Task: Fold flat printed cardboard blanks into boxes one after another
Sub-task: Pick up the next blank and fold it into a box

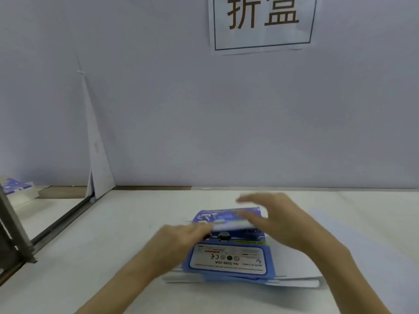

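Two hands work a blue printed blank (229,257) at the middle of the table (113,245), its far panel raised.
Left hand (179,236) meets the blank's 9 o'clock edge, its grip too blurred to tell. Right hand (281,220) arches spread-fingered at 1 o'clock, thumb beside the raised white strip, gripping nothing plainly. The blank seems to run 12 to 6, atop a pale stack (294,283). No finished box shows; more printed card (15,186) lies far off at 9 o'clock.
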Tool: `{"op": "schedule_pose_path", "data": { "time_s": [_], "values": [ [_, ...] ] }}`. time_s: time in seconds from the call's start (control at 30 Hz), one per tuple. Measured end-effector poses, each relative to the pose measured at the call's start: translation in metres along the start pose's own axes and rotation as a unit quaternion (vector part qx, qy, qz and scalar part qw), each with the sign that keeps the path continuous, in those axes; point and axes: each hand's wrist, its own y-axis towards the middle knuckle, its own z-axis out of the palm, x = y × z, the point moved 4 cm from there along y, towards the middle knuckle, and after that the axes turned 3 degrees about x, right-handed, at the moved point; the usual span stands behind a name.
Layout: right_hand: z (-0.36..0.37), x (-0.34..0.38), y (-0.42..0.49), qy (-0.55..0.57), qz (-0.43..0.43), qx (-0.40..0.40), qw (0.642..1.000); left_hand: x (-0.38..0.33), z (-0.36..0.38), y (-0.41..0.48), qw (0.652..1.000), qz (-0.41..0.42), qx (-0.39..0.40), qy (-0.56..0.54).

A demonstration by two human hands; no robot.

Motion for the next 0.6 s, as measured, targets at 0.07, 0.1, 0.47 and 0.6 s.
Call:
{"op": "schedule_pose_path", "data": {
  "time_s": [0.07, 0.1, 0.47, 0.6],
  "values": [
    [-0.034, 0.012, -0.008, -0.078, -0.073, -0.235, 0.966, 0.015, -0.033, 0.004, 0.984, -0.075, -0.160, 0.028],
    [-0.047, 0.014, -0.013, -0.100, -0.088, -0.331, 0.934, 0.023, -0.049, 0.003, 0.963, -0.144, -0.227, 0.028],
    [-0.032, 0.006, -0.005, 0.400, 0.006, -0.284, 0.871, 0.001, -0.075, 0.036, 0.741, -0.313, -0.364, -0.470],
    [-0.034, 0.001, -0.005, 0.373, 0.007, -0.295, 0.879, -0.003, -0.077, 0.051, 0.748, -0.306, -0.330, -0.488]
  ]
}}
